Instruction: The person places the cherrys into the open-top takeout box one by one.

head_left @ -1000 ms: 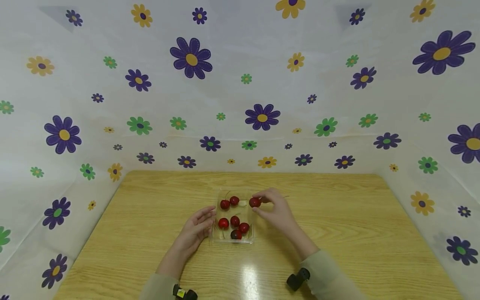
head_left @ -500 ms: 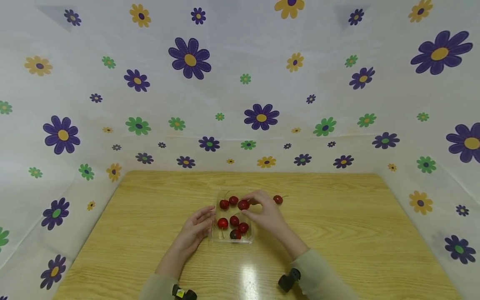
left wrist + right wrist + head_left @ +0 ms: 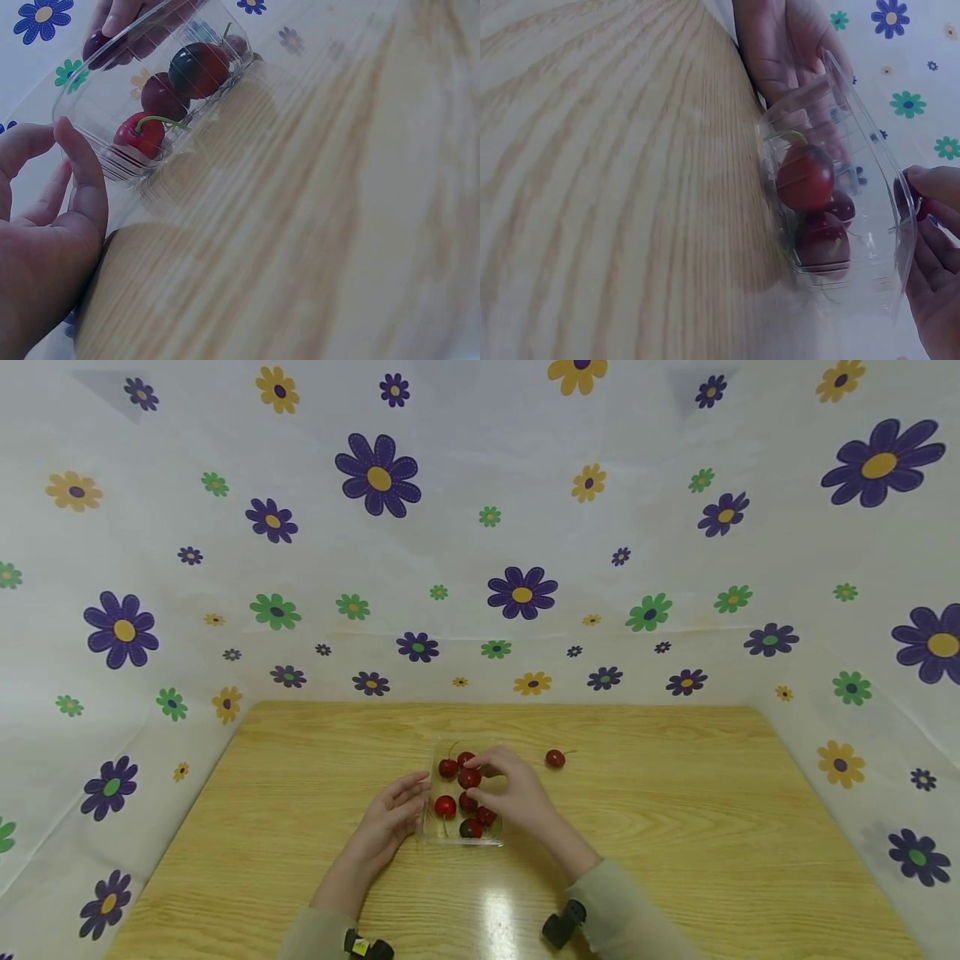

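My right hand [image 3: 517, 789] pinches a dark red cherry [image 3: 469, 778] between thumb and fingertips, over the middle of a clear plastic box [image 3: 465, 842]. In the right wrist view the pinched cherry [image 3: 905, 191] shows at rim height. Several cherries lie inside the box, among them a bright red one [image 3: 445, 807] with a green stem and a partly dark one [image 3: 199, 70] near the front. My left hand [image 3: 390, 818] stands along the box's left side, fingers relaxed. In the left wrist view its fingertips [image 3: 64, 129] are right at the rim.
One cherry [image 3: 555, 759] with its stem lies on the wooden table [image 3: 675, 827], right of the box. Flower-printed white sheeting [image 3: 450, 552] rises behind the table and on both sides. Black wrist cameras sit on both sleeves.
My right hand has moved left with the pinched cherry, from the box's right edge to over its middle. The cherry on the table is now uncovered. My left hand has stayed put.
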Motion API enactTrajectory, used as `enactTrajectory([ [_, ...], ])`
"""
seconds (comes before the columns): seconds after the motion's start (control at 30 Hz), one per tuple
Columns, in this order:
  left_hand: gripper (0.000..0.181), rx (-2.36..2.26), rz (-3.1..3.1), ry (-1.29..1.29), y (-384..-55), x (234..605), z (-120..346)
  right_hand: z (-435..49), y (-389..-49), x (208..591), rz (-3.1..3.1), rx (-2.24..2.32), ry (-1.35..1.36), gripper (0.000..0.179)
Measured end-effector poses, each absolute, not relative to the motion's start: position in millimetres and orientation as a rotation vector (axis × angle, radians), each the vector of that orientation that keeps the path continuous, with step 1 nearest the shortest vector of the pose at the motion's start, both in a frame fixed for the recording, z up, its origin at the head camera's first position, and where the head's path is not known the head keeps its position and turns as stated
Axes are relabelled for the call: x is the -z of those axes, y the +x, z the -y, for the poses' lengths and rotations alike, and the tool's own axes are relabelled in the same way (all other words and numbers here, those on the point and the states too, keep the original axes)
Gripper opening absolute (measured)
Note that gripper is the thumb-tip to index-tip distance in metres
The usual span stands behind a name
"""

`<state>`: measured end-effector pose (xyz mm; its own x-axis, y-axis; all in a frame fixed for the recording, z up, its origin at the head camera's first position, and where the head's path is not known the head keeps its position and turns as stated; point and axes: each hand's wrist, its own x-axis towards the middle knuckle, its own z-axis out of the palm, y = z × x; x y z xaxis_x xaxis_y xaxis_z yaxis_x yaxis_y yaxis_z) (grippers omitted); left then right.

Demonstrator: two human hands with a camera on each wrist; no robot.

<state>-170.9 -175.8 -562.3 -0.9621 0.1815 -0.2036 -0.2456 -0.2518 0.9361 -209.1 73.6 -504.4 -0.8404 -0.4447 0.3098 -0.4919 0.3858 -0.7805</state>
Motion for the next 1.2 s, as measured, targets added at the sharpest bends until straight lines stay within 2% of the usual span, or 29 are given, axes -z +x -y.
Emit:
enactTrajectory([
  [1.2, 0.057, -2.289, -1.739, -0.095, -171, 564, 175, -60, -202, 512, 2.724, -1.227, 0.901, 0.03],
])
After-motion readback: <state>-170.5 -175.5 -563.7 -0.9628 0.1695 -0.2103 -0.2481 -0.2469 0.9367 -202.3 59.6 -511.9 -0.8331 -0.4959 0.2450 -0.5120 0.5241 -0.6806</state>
